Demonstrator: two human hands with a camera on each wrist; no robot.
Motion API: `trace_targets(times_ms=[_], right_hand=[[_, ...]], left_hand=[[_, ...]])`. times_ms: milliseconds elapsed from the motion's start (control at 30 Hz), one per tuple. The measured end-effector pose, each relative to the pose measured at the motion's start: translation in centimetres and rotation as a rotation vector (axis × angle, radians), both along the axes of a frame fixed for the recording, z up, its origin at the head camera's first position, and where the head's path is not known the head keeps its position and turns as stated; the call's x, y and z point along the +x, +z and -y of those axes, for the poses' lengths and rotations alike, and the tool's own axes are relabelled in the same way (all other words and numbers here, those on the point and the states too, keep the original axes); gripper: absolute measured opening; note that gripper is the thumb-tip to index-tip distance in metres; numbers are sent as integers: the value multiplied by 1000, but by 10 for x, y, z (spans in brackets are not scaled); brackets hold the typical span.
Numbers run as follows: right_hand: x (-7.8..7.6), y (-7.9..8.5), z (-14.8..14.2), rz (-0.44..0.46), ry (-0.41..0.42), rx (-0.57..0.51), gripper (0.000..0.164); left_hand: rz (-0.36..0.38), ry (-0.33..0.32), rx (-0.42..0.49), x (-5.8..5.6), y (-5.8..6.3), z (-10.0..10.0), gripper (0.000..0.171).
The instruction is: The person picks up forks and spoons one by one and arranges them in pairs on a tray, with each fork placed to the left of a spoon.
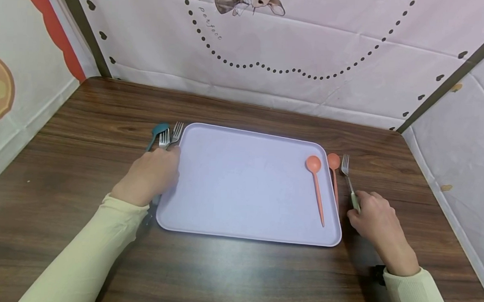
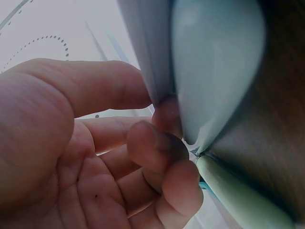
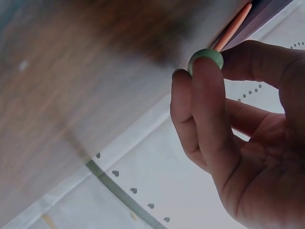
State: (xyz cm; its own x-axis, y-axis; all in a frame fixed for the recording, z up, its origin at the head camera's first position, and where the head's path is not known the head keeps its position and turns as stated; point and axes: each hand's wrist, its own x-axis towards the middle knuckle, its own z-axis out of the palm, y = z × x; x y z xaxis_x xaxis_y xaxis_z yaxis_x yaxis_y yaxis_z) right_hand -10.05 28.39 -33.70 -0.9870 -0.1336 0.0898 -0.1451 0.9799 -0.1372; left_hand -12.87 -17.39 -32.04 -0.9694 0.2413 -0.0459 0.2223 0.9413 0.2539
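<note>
A lavender tray (image 1: 240, 182) lies on the table, with a coral spoon (image 1: 318, 195) inside its right side. By the tray's left edge, my left hand (image 1: 149, 174) has curled fingers at the pale handle (image 2: 217, 57) of a fork (image 1: 177, 131); the pinch is partly hidden. Close by are a second fork (image 1: 164, 139) and a teal spoon (image 1: 159, 129). In the left wrist view a green handle (image 2: 243, 195) lies below the pale one. To the tray's right, my right hand (image 1: 378, 220) pinches the green handle (image 3: 206, 58) of a fork (image 1: 345, 165).
Another coral spoon (image 1: 334, 162) lies along the tray's outer right edge, between tray and right-hand fork. The brown wooden table (image 1: 228, 276) is bounded by a printed cloth wall (image 1: 269, 87) behind and light walls at both sides.
</note>
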Motion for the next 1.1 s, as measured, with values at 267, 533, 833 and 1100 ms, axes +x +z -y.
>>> trace_targets(times_ms=[267,533,833,1100], right_hand=[[0,1,4,-9,-3,-18,36],[1,0,7,-41,11,-36,40],[3,1,12,-46,-4,-37,43],[5,2,16,-35,5,-50,44]], left_hand=[[-1,4,-9,0,1,0,9],[-3,7,-2,0,0,0,8],[-3,9,-1,0,-1,0,9],[-12,10,-1,0,-2,0,8]])
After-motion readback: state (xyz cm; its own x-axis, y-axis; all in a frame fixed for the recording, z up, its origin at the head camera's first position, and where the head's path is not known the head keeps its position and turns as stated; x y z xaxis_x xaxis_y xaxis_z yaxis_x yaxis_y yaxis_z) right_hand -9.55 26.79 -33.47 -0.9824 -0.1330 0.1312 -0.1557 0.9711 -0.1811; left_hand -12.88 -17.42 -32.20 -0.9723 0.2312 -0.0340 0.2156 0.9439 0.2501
